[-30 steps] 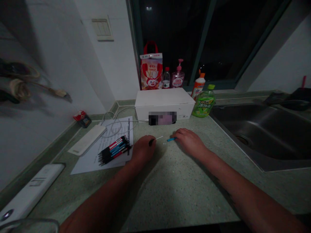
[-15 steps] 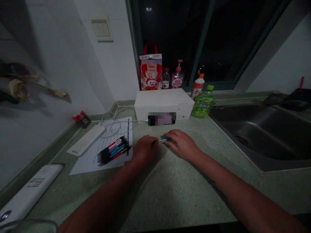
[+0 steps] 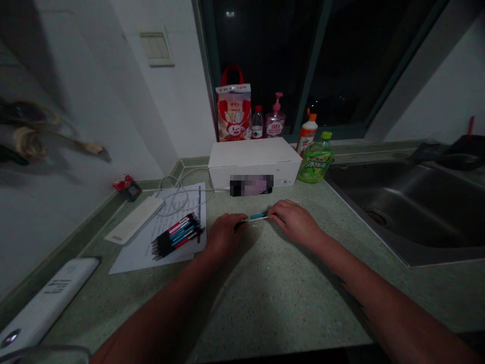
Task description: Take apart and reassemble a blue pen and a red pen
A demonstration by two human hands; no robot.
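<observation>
Over the middle of the counter, my left hand (image 3: 224, 233) is closed on a black pen part (image 3: 239, 223), with its fingertips pinched together. A thin white pen refill (image 3: 258, 219) stretches from there to the closed fingertips of my right hand (image 3: 293, 220). Just behind the refill is a short blue pen barrel (image 3: 258, 215), its right end close to my right fingers; whether they touch it I cannot tell. Left of my left hand, a pile of pens (image 3: 177, 236) with black, red and blue parts rests on a printed paper sheet (image 3: 132, 260).
A white box (image 3: 253, 154) stands behind my hands, with a phone (image 3: 250, 185) against its front. To its right is a green bottle (image 3: 316, 161), then the steel sink (image 3: 409, 202). A white power bank (image 3: 136, 218) with a cable and a long white device (image 3: 49, 303) lie left.
My right hand has moved to the right, away from my left hand. More of the white refill and the blue barrel now shows between them. My left hand stays nearly in place.
</observation>
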